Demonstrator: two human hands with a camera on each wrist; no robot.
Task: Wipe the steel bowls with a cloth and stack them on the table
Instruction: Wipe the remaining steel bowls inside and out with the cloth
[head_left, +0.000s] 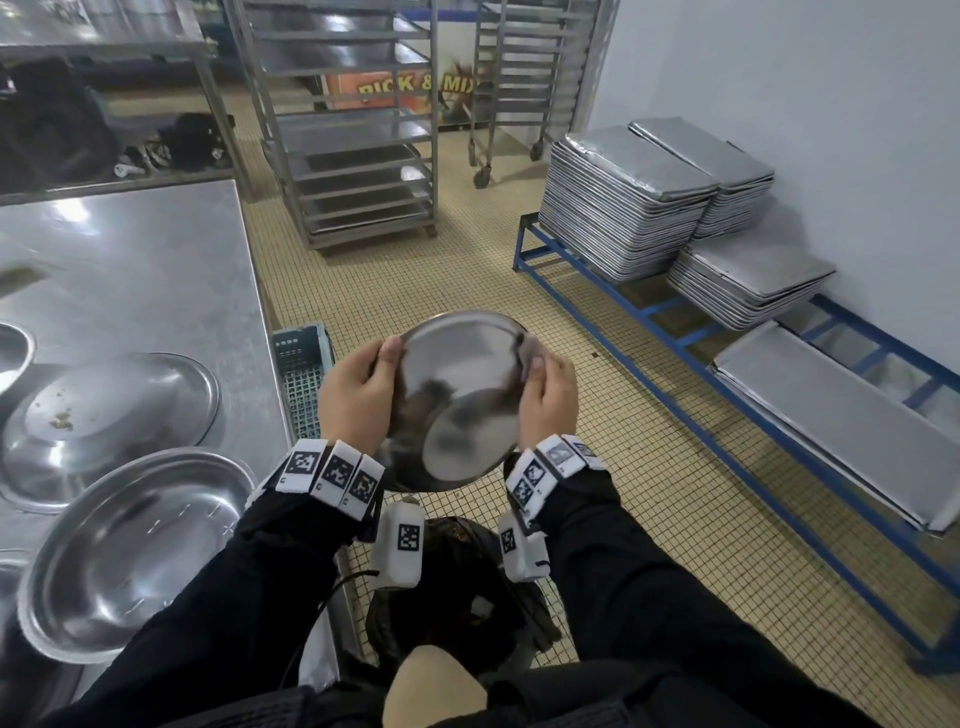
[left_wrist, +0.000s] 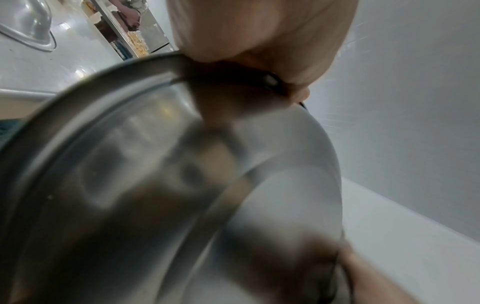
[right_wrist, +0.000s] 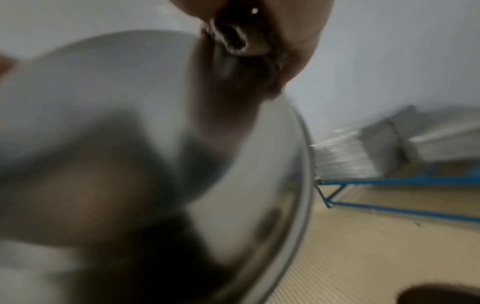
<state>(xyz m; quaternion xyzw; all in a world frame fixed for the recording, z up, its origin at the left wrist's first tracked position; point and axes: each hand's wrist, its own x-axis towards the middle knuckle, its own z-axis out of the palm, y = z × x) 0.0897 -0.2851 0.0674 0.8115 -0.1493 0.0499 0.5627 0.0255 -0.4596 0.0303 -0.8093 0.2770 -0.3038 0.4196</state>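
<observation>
Held bowl: round shiny steel bowl (head_left: 457, 400), tilted, held over the tiled floor, right of the steel table (head_left: 156, 270).
Left hand (head_left: 358, 395): fingers curled on the left rim.
Right hand (head_left: 548, 400): grips the right rim.
Cloth: none visible.
Stack spot: table lies leftward, nearer the left hand.

You stand on a floor of small yellow tiles (head_left: 441, 270) beside a pale grey wall (head_left: 831, 104). Along that wall a low blue frame (head_left: 670, 332) carries stacked metal trays (head_left: 623, 208), and 2 wheeled steel racks (head_left: 358, 135) stand farther back before an orange sign (head_left: 410, 88).
</observation>
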